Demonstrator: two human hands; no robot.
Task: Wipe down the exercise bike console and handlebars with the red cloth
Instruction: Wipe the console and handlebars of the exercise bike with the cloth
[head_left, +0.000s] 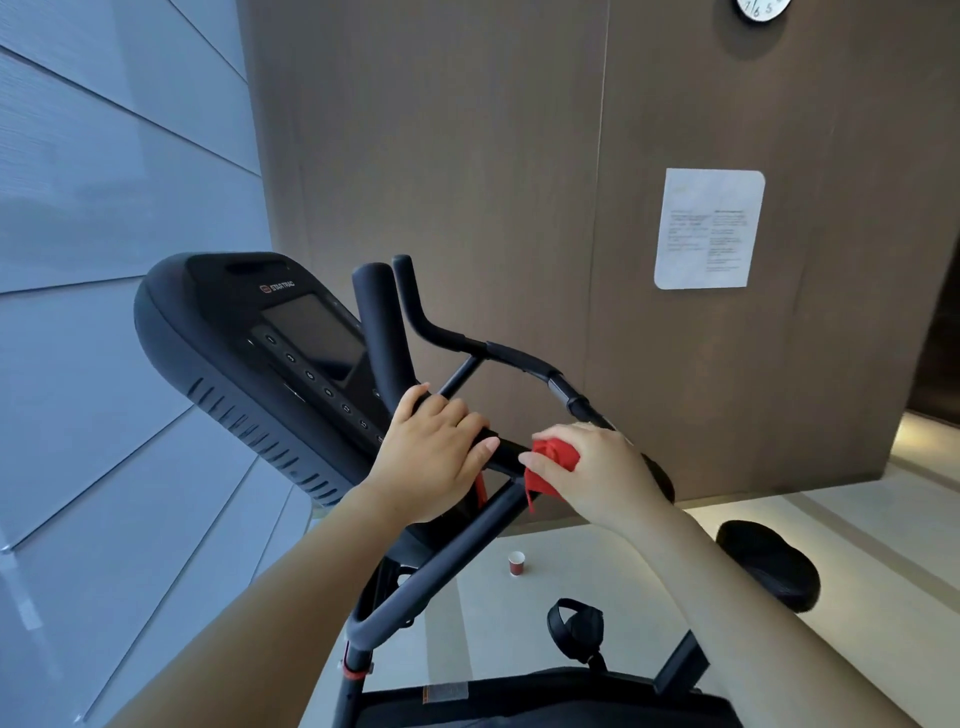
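One red cloth (555, 464), bunched on the handlebars (511, 356) and clamped under your right hand (597, 470). Your left hand (434, 452) grips the bar just left of it. One console (270, 353) far left. One paper cup (516, 563) on the floor.

The black plastic exercise bike console (249, 353) at the left carries the brand name "STAR TRAC" in pale letters beside a small red logo, just above its dark screen. The round white wall clock (763, 8), cut off at the far upper right, shows the numerals 7, 6 and 5. The white paper notice (709, 228) on the brown wall bears printed lines too small to read.
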